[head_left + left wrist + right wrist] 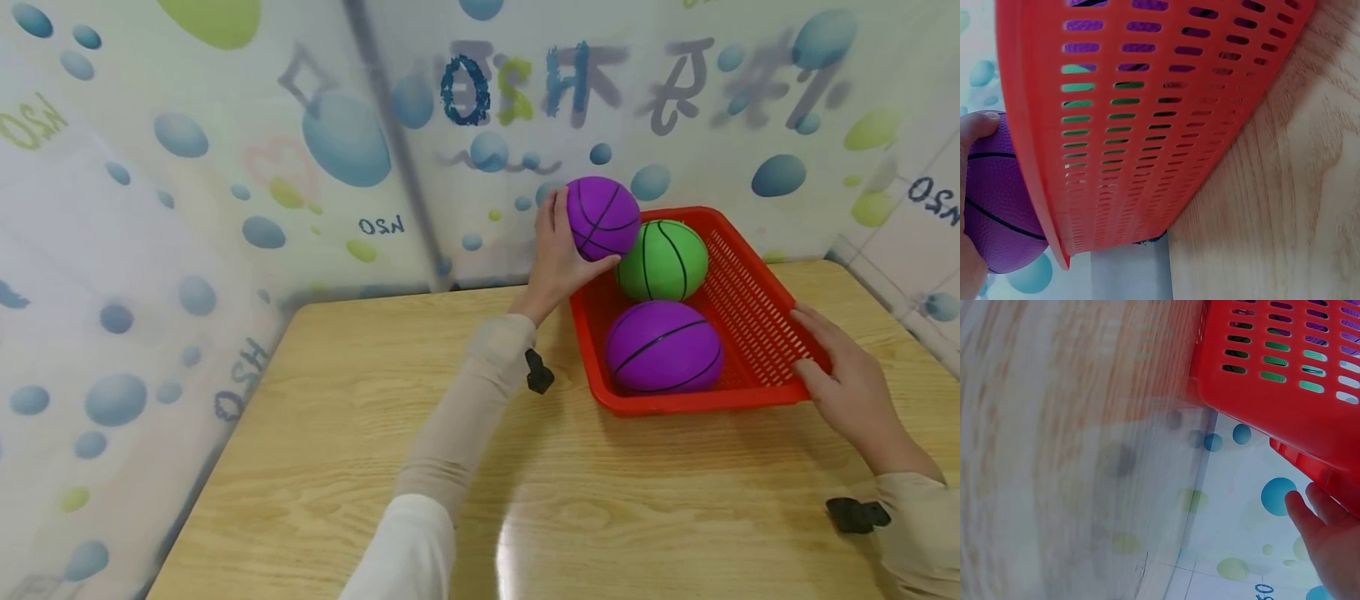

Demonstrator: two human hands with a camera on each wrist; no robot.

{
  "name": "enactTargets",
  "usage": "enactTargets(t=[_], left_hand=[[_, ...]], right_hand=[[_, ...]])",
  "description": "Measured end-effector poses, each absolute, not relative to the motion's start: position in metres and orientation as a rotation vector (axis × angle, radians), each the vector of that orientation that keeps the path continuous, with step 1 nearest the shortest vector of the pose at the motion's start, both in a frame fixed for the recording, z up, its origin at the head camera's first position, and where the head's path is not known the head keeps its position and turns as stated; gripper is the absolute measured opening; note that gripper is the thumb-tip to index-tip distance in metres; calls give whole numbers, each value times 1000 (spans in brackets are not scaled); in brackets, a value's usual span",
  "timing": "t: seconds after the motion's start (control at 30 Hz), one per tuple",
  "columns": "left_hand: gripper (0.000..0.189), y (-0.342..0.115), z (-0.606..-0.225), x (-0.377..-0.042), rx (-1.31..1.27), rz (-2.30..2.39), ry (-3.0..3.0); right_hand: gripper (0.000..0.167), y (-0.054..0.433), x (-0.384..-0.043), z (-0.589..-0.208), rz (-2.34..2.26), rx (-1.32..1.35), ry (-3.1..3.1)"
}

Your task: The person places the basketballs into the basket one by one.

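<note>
Purple ball in the left hand — round, pebbled, black-lined.

Head: worn on you, looking forward and down over table and red basket | Left wrist: sideways, close along the basket's left wall | Right wrist: sideways, close at its near-right corner | Shared by all: basket, table

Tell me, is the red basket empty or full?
In between: a green ball and a purple ball sit inside the red basket, with its bare bottom showing beside them.
</note>
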State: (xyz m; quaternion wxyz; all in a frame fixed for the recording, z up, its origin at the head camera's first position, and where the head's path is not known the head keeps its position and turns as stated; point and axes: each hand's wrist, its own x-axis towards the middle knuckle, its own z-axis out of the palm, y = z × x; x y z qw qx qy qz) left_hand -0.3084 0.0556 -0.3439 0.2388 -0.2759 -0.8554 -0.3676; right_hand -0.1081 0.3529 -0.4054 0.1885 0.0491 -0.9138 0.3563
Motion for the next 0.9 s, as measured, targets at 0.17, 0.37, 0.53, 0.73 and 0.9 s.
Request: enactTargets(t=[0.17,0.37,0.53,0.73,0.9], left_hand=[[114,59,-346,-307,-754,-993,-2355],[113,66,-353,-304,-750,-1070,-2364],[112,69,-358,-305,-718,-1213,-2373],[105,70,-365,-305,-692,-1462,-2391],[103,69,-371,-307,-658,-1592,-2405]], right_hand=[[56,351,-110,-403,995,125,-2579],[56,350,-109,-403,992,90,-2585],[57,345,-108,-403,975,38,-2588],[57,344,-106,-404,962,31,-2579],[57,344,-107,-405,955,24,-2582]])
